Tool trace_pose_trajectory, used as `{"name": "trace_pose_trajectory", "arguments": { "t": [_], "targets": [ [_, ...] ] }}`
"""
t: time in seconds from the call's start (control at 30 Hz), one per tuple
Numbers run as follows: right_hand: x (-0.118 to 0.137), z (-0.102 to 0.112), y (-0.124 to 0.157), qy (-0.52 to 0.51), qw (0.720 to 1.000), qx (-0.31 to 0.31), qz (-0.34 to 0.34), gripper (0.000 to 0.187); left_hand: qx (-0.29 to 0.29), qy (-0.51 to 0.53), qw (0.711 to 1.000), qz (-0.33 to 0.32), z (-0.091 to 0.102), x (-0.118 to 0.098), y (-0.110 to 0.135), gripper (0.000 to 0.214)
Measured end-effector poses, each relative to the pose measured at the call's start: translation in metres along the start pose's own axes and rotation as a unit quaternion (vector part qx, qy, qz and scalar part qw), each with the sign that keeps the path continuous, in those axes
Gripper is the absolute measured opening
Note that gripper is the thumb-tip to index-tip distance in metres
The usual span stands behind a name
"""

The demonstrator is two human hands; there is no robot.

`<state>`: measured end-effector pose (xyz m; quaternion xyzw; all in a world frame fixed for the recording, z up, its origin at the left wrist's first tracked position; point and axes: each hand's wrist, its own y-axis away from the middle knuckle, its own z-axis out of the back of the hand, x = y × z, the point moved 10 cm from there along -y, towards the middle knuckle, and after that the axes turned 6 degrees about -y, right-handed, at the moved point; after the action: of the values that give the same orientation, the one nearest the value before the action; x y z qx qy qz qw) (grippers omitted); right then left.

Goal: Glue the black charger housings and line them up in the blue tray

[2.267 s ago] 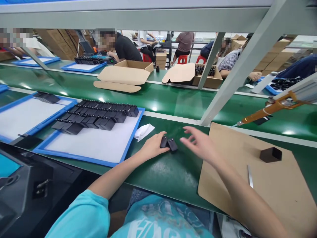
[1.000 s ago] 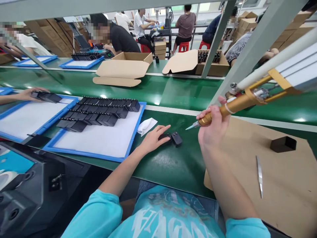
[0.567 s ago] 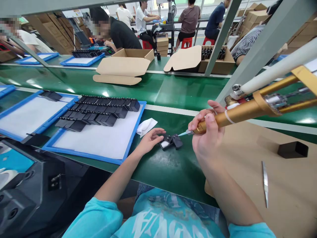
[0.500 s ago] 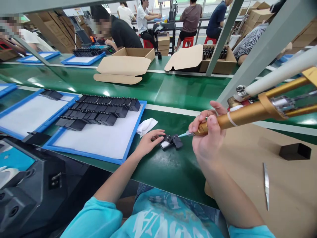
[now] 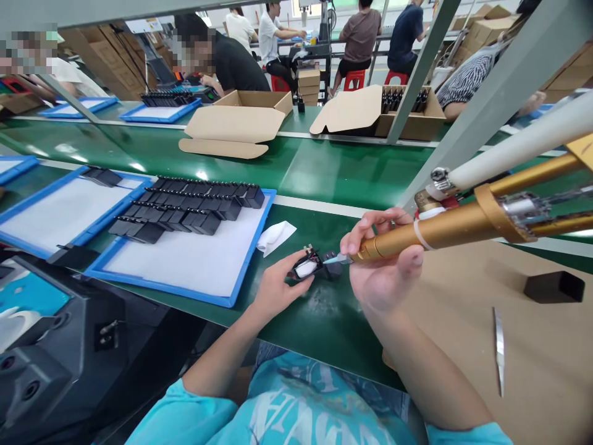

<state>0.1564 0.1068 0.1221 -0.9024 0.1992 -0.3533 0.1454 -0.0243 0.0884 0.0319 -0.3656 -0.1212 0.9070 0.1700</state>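
My left hand (image 5: 279,285) grips a small open black case (image 5: 306,267) with a white insert, its thumb and fingers on opposite sides. In my right hand (image 5: 380,272) is a gold dispensing gun (image 5: 440,227), fingers curled around its front end. The gun's pale blue nozzle tip (image 5: 334,259) points left and reaches the right edge of the case; whether they touch I cannot tell. Another small black part (image 5: 332,269) lies on the green bench just under the nozzle. A crumpled white tissue (image 5: 276,237) rests beyond my left hand.
A blue-rimmed tray (image 5: 234,290) bearing rows of black cases stands to the left. On the right, a cardboard sheet (image 5: 445,321) carries tweezers (image 5: 498,351) and a black block (image 5: 553,287). Opened cartons (image 5: 234,123) lie across the green conveyor (image 5: 333,170); slanted metal posts rise at right.
My left hand has closed on the black case and tilted it up, away from the other black part. My right hand and the gun have shifted slightly left.
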Motion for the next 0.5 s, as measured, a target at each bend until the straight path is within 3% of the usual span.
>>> {"name": "trace_pose_trajectory", "arguments": {
  "t": [0.13, 0.3, 0.5],
  "targets": [
    [0.002, 0.001, 0.000, -0.012, 1.000, -0.015, 0.005, 0.039, -0.024, -0.014, 1.000, 0.005, 0.011, -0.005, 0.001, 0.039],
    [0.002, 0.000, 0.001, -0.020, 1.000, -0.020, 0.001, 0.041, -0.007, -0.016, 1.000, 0.022, 0.010, -0.003, 0.001, 0.038],
    [0.000, 0.000, 0.003, -0.001, 1.000, -0.020, -0.003, 0.044, -0.012, -0.005, 1.000, 0.011, 0.015, -0.018, -0.001, 0.039]
  ]
}}
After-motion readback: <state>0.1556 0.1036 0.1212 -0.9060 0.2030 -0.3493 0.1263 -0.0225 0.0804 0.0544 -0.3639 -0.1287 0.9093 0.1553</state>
